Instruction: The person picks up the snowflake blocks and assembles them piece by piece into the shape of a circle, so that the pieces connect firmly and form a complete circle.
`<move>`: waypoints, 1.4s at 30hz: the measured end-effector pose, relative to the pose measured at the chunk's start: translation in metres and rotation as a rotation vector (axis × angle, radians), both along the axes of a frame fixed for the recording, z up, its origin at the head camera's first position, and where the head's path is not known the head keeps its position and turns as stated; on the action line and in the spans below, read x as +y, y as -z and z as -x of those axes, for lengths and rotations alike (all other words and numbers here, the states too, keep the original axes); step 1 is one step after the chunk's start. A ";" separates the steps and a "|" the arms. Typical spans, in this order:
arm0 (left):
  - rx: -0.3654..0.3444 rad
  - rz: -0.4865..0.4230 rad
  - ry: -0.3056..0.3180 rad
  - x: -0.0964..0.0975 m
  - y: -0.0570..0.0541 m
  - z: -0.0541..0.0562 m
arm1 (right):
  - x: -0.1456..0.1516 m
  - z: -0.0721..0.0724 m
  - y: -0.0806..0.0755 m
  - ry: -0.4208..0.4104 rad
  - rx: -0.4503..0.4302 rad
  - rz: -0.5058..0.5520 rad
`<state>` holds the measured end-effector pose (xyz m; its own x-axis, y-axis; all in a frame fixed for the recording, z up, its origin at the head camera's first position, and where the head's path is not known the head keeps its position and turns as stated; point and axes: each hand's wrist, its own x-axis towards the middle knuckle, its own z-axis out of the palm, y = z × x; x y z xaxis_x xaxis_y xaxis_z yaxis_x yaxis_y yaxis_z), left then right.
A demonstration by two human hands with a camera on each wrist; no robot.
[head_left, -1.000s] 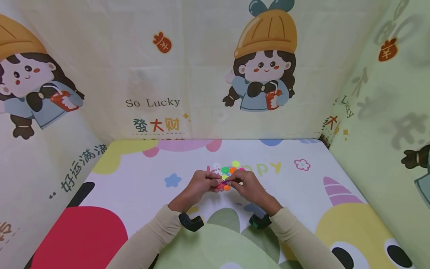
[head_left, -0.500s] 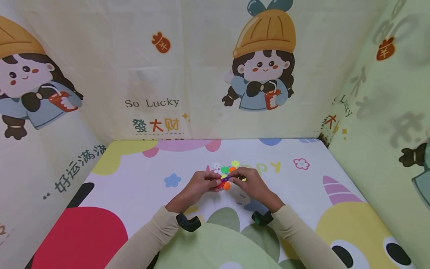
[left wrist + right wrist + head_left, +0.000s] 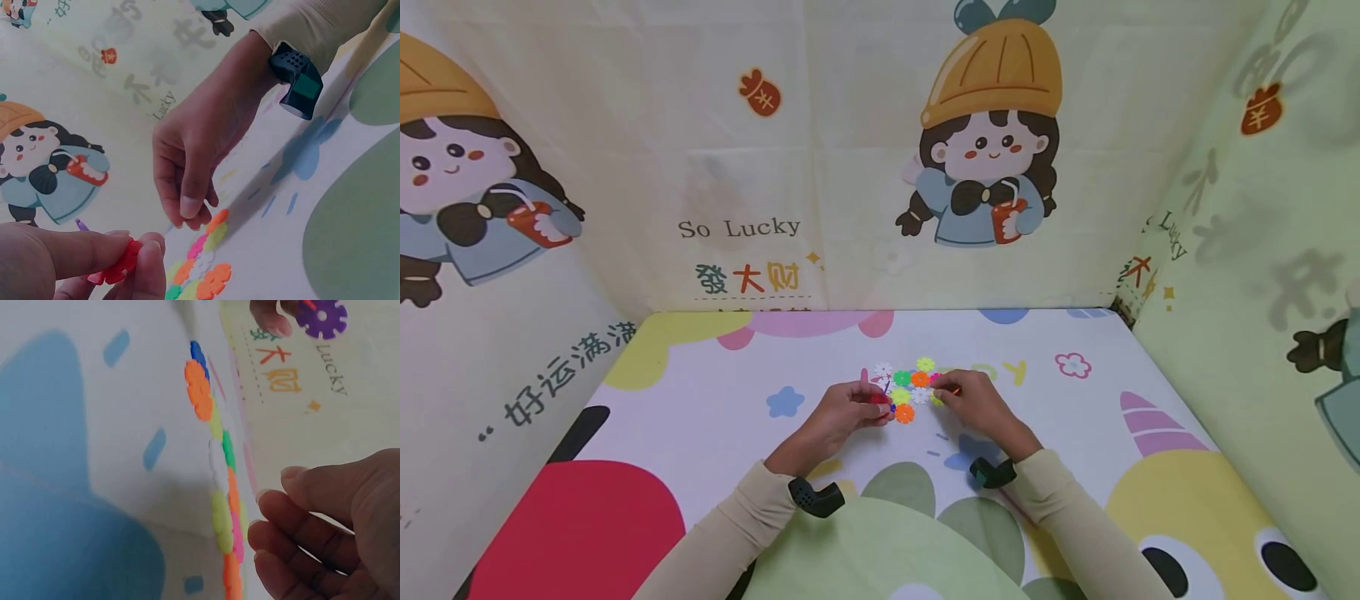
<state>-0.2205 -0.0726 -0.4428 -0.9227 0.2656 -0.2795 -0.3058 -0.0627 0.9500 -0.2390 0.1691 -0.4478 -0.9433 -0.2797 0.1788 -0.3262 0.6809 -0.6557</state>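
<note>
Left hand (image 3: 850, 406) pinches a red flower piece (image 3: 123, 262) plus a purple slotted piece (image 3: 322, 329); right hand (image 3: 981, 404) is relaxed, apparently gripping nothing, beside loose flower pieces (image 3: 921, 380) mid-table (image 3: 715, 417), toward the far edge. I'd pinch rims only, slots clear, right fingertips off neighbouring pieces.

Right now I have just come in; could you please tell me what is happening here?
A person's left hand holds a red flower piece and a purple piece. The right hand holds nothing and is close to the other colourful flower pieces, which lie grouped on the table.
</note>
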 end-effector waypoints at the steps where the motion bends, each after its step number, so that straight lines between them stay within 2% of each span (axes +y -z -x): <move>1: 0.000 -0.015 -0.002 0.000 0.000 0.000 | 0.002 0.001 0.001 0.015 -0.013 -0.009; 6: -0.008 -0.037 0.001 -0.001 -0.003 -0.002 | 0.013 0.006 0.006 0.087 -0.033 0.003; 13: -0.027 -0.024 0.050 -0.003 -0.003 -0.002 | 0.030 0.014 0.008 0.178 -0.061 0.002; 24: -0.018 -0.042 0.112 -0.004 -0.005 -0.004 | 0.031 0.022 0.015 0.129 -0.089 -0.080; 32: 0.019 -0.055 0.197 -0.007 -0.003 -0.005 | 0.027 0.023 0.019 0.108 -0.073 -0.183; 36: 0.020 -0.046 0.212 -0.007 -0.003 -0.005 | 0.028 0.021 0.018 0.099 -0.066 -0.183; 42: 0.030 -0.021 0.218 -0.006 -0.004 -0.005 | 0.029 0.019 0.014 0.114 -0.085 -0.106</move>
